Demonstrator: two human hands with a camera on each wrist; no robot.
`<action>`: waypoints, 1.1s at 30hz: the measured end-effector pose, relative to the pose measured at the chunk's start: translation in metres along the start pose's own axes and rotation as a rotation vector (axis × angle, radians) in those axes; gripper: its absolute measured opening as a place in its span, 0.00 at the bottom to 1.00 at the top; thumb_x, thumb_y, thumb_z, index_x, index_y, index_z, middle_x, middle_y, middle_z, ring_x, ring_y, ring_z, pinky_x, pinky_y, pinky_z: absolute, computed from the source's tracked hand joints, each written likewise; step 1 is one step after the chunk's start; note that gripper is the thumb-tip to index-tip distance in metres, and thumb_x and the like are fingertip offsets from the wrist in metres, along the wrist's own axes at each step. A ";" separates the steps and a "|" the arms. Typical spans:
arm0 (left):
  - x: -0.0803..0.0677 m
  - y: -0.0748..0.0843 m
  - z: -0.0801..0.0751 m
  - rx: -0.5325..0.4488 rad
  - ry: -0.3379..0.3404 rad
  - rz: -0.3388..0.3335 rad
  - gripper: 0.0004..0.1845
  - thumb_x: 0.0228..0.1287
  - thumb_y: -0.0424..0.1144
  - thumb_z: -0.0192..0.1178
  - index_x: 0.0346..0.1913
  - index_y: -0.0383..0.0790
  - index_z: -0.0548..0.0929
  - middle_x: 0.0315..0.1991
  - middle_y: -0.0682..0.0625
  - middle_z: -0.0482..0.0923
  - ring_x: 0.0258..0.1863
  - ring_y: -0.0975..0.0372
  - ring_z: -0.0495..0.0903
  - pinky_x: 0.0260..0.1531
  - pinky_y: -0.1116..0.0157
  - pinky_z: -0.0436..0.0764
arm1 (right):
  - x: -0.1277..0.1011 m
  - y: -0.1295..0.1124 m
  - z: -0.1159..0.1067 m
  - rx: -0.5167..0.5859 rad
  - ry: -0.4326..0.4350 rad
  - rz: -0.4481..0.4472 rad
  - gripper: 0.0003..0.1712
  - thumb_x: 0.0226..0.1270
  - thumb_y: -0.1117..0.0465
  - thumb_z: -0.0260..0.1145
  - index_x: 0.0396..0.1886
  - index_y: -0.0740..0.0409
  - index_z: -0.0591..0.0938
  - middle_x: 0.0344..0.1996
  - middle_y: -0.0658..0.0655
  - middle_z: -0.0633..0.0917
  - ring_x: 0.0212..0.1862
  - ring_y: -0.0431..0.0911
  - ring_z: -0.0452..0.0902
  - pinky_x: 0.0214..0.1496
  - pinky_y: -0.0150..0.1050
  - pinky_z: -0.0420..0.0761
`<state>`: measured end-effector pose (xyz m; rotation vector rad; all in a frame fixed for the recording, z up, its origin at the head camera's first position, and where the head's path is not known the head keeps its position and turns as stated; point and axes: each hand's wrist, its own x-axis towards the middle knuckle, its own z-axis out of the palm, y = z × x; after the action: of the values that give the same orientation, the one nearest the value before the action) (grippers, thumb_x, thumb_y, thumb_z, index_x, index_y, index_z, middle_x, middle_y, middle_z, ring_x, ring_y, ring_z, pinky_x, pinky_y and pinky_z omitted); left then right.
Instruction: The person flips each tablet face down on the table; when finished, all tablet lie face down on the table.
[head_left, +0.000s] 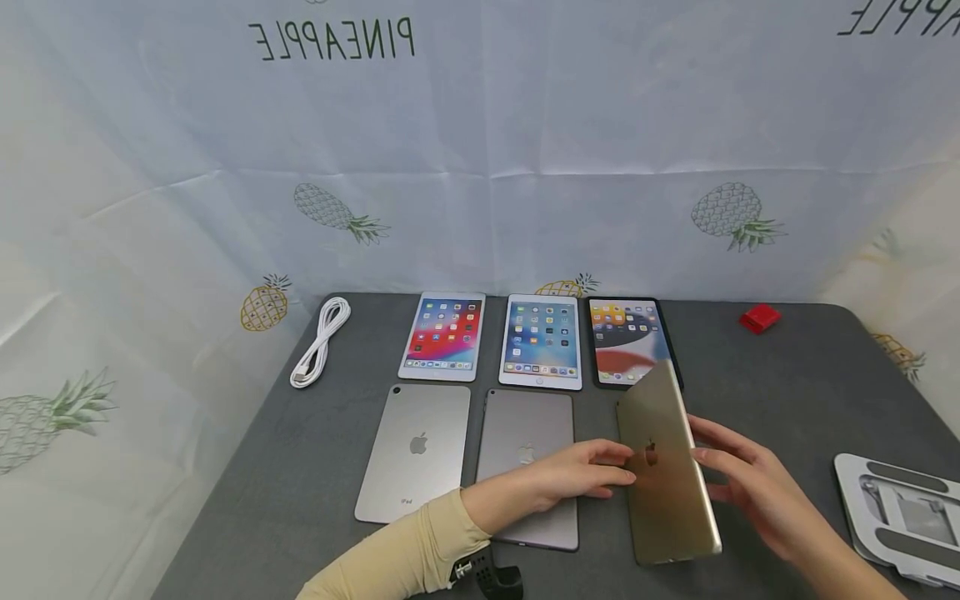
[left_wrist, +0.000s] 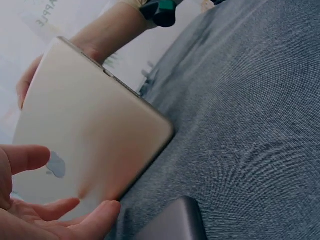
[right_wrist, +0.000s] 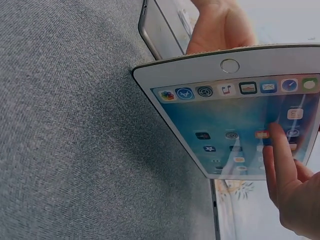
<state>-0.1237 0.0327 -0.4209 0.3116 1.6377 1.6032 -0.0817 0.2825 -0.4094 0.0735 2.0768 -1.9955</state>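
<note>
A gold tablet [head_left: 660, 483] stands tilted on its long left edge, its apple-marked back toward my left hand [head_left: 570, 479]. Those fingers are extended and their tips lie at or just off the back; whether they touch is hard to tell. On the other side, my right hand [head_left: 750, 483] supports the tablet near its raised edge. In the right wrist view its outstretched fingers [right_wrist: 282, 155] lie against the lit screen [right_wrist: 240, 120]. A dark grey tablet [head_left: 528, 425] lies face down under my left forearm, with a silver tablet [head_left: 416, 450] face down beside it.
Along the back lie three lit tablets: one white [head_left: 442, 333], another white [head_left: 542, 337] and one black-framed [head_left: 630, 333]. A coiled white cable [head_left: 322, 337] is at the far left. Right of them are a small red object [head_left: 760, 317] and a silver folding stand [head_left: 900, 517].
</note>
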 end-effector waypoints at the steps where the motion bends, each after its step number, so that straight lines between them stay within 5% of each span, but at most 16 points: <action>1: 0.000 -0.001 0.000 -0.004 0.004 -0.003 0.22 0.69 0.33 0.59 0.64 0.34 0.73 0.61 0.47 0.74 0.53 0.63 0.77 0.51 0.62 0.80 | 0.000 0.001 -0.001 0.006 0.001 -0.001 0.20 0.77 0.62 0.51 0.54 0.29 0.77 0.52 0.31 0.78 0.50 0.33 0.77 0.42 0.41 0.83; 33: 0.004 -0.009 0.000 -0.039 0.016 0.023 0.23 0.70 0.31 0.57 0.65 0.30 0.71 0.63 0.43 0.70 0.58 0.59 0.74 0.54 0.60 0.78 | -0.010 0.012 -0.023 0.219 -0.018 -0.014 0.25 0.78 0.68 0.48 0.49 0.33 0.84 0.49 0.36 0.82 0.47 0.36 0.81 0.40 0.40 0.85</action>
<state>-0.1230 0.0339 -0.4303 0.2988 1.6183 1.6571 -0.0733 0.3074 -0.4180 0.0822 1.8453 -2.2167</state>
